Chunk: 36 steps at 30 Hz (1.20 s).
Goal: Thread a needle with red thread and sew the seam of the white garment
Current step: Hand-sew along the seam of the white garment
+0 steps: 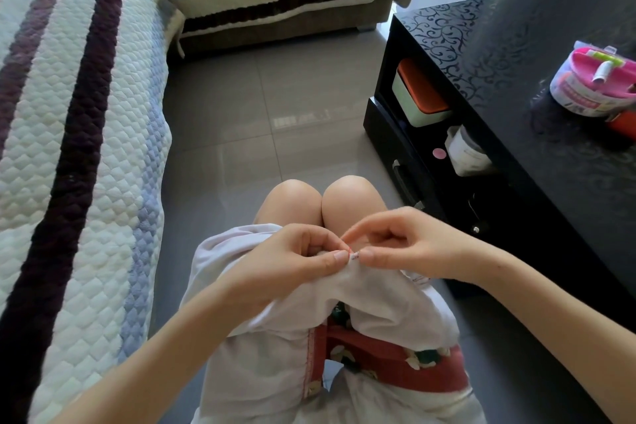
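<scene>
At the far left a quilted cover (69, 148) with dark purple and blue stripes drapes over a sofa, its near end cut off by the frame's edge. Toward the middle, the left hand (292, 262) is curled closed, thumb and fingers pinching a raised fold of the white garment (261, 365), which lies bunched over the person's lap just behind the 2 bare knees (323, 200). The fingers tucked under the cloth are hidden. A line of red stitching (311, 365) runs down one edge of the garment lower in the lap, beside a red patterned cloth (378, 354) that is partly covered. Between the 2 hands a tiny bit of red thread (349, 248) shows at the fold. The needle is too small to make out. The right hand (399, 244) is also curled, its thumb and forefinger closed on the same fold, touching the left thumb's tip; whether it also grips a needle cannot be told. Farther right stands a black table (516, 62) with a scroll pattern, holding an orange-lidded box (418, 96) and a pale jar (468, 151) on its lower shelf. On top, a pink-lidded container (595, 83) sits at the right edge, partly cut off, its label unreadable.
</scene>
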### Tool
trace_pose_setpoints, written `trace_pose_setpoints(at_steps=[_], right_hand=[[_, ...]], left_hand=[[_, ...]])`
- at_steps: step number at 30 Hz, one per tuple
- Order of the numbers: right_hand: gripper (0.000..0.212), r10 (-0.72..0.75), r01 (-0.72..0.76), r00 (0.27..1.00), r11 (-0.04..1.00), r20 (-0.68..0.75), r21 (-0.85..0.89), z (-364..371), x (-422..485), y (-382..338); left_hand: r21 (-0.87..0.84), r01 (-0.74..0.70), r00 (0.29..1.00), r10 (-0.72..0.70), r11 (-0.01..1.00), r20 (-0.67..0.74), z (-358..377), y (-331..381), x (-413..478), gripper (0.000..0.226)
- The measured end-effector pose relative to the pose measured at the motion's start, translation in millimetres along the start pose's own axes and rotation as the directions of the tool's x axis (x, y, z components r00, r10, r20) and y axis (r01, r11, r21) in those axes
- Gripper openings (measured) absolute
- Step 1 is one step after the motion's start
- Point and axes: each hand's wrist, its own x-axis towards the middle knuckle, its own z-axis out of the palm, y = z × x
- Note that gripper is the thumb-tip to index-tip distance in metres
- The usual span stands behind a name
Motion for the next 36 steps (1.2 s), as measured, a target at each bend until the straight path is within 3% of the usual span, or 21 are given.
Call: trace_pose_setpoints(at_steps=[3, 8, 12, 16, 20, 25, 28, 36], right_hand=[[0.014, 0.023, -0.023, 1.000, 1.000, 0.006, 0.013, 4.0, -0.1, -1.4], [0.026, 0.088, -0.088, 0.989, 0.996, -0.116, 0.006, 4.2, -8.1, 2.7], [0.026, 0.153, -0.147, 0.964, 0.988, -0.216, 0.045, 8.1, -12.4, 9.1], [0.020, 0.148, -0.169, 0.922, 0.985, -0.357, -0.027, 15.0, -12.1, 18.2], [0.008, -0.036, -0.048, 0.894, 0.983, -0.447, -0.176, 23.0, -19.9, 20.8], [0.016, -0.263, 0.047, 0.837, 0.908, -0.480, -0.415, 38.1, -24.5, 9.8], [0.022, -0.281, 0.020, 0.821, 0.884, -0.498, -0.467, 40.9, -22.4, 11.1], [0.013, -0.240, -0.015, 0.835, 0.890, -0.495, -0.455, 41.7, -18.8, 9.0]], left_hand=[[0.073, -0.023, 0.999, 0.026, 0.997, -0.042, -1.3, -0.6, -2.7, 0.020], [0.420, -0.089, 0.925, 0.231, 0.903, -0.301, 0.5, -6.1, -5.8, 0.009], [0.473, -0.086, 0.912, 0.260, 0.877, -0.316, 8.6, -6.7, -2.0, 0.019], [0.397, -0.008, 0.943, 0.139, 0.918, -0.302, 12.8, -4.9, 5.1, 0.017], [0.260, 0.020, 0.949, 0.064, 0.965, -0.310, 10.5, -5.9, 6.2, 0.016], [0.156, 0.036, 0.953, 0.013, 0.987, -0.302, 10.8, -6.2, 5.8, 0.015], [0.136, 0.033, 0.954, 0.010, 0.990, -0.301, 10.7, -7.1, 5.8, 0.014], [0.113, 0.021, 0.956, 0.013, 0.993, -0.294, 10.9, -5.9, 4.0, 0.013]])
